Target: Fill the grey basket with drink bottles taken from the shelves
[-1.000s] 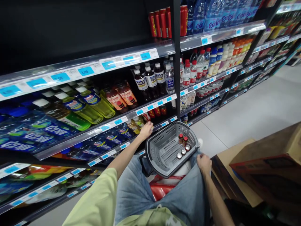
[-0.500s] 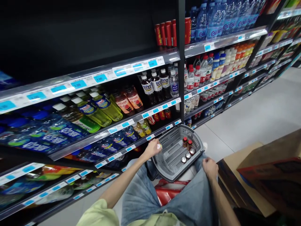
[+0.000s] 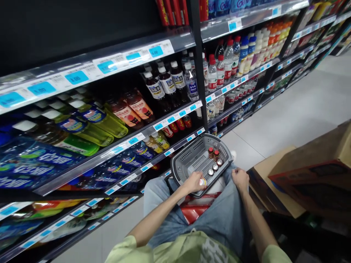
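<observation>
gray basket point(image 3: 181, 164) beneath, left hand point(image 3: 194, 181) grasps whitish item point(image 3: 203, 182), right hand point(image 3: 241, 179) clenched on knee point(image 3: 229, 190).

A pale yellow-green T-shirt point(image 3: 178, 250) covers the torso, its loose sleeves point(image 3: 127, 252) ending near the elbows. Whitish print point(image 3: 215, 252) marks the front. The jeans point(image 3: 229, 219) are faded light blue, softly creased.

left fingers point(image 3: 198, 176): holding small white-and-yellow item point(image 3: 202, 182) at basket point(image 3: 197, 161) | right fingers point(image 3: 236, 174): on jeans point(image 3: 232, 204) | inside: five small containers point(image 3: 215, 167)
</observation>
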Demonstrator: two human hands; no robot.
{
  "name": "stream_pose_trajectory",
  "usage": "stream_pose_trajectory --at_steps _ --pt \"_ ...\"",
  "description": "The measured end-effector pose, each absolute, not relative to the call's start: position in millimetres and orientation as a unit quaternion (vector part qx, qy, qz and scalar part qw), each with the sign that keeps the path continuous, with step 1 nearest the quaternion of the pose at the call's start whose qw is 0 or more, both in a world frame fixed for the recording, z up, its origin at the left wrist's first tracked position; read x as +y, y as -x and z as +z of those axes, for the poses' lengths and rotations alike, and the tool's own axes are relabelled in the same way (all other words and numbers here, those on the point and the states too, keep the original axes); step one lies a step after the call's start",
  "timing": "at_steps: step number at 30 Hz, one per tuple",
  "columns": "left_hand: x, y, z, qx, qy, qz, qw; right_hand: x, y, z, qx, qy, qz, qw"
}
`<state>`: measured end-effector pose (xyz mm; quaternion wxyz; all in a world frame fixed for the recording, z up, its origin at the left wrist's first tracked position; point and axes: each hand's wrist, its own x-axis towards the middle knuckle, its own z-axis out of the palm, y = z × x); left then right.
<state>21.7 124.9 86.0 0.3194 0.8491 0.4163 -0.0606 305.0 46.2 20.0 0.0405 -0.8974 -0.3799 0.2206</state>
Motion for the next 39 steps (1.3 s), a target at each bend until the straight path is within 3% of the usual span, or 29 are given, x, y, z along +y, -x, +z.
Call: stream_pose_trajectory --at_steps 8,14,19,25,32,39 --pt "123.4 -35.6 75.1 0.413 -0.850 -0.057 0.323 47.2 -305.8 25.9 -0.371 0.900 0.223 0.052" --pt "109.9 -37.7 55.9 0.353 -0.867 0.045 0.348 46.5 -304.5 25.8 -0.369 0.901 0.222 0.054" --pt "101.6 -54.3 36.1 0.394 -0.822 0.119 0.394 46.6 -304.2 23.2 -0.371 0.900 0.220 0.061" --pt "88.7 -82.1 31.1 0.383 -0.825 0.052 0.413 46.7 -304.9 16.5 -0.371 0.899 0.221 0.066" --pt "88.4 -89.1 40.9 0.409 -0.824 0.010 0.393 46.3 -305.1 17.8 -0.368 0.900 0.221 0.073" --pt "87.8 -86.9 94.3 0.441 -0.737 0.141 0.492 48.2 -314.5 15.3 -0.320 0.915 0.236 0.072"
